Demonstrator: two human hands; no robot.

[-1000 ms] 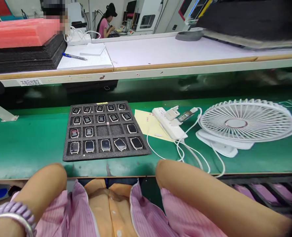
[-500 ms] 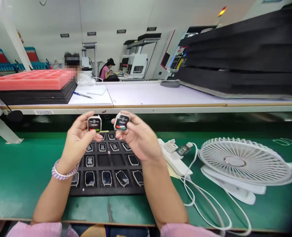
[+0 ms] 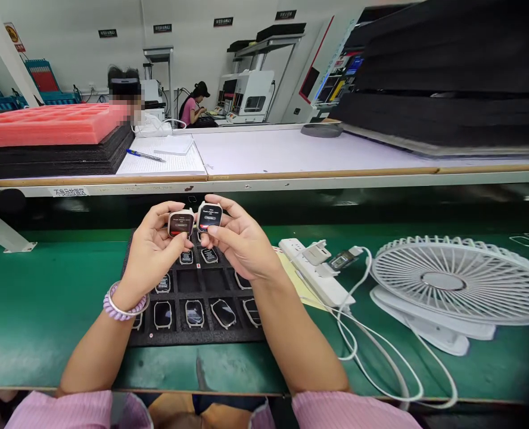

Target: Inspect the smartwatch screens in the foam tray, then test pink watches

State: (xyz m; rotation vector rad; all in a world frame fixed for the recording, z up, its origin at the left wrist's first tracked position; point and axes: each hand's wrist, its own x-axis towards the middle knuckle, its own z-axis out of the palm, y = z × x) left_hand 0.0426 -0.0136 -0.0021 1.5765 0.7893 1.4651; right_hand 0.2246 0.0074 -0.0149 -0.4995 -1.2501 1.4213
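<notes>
My left hand (image 3: 157,244) is closed around a smartwatch body (image 3: 181,224), thumb at its lower edge. Another smartwatch body (image 3: 209,217) is gripped in my right hand (image 3: 242,244), with the thumb on the lower part of its lit screen. Both screens face me and show small text with a red patch near the bottom. The two watches are held side by side, nearly touching. Below them lies a black foam tray (image 3: 175,338) with strapless watches in several compartments; two compartments in its middle hold none. My hands hide part of the tray's back rows.
To the right stand a white power strip (image 3: 331,289) with plugs and cables, and a white fan (image 3: 452,280). On the shelf are red foam trays (image 3: 68,128), a pen (image 3: 145,155) and a black stack (image 3: 443,83). Two people sit beyond.
My hands have brought the two watches closer together. The left watch's green patch now shows red, and the right watch's coloured bar now shows red beside my thumb. The camera view has tilted down slightly.
</notes>
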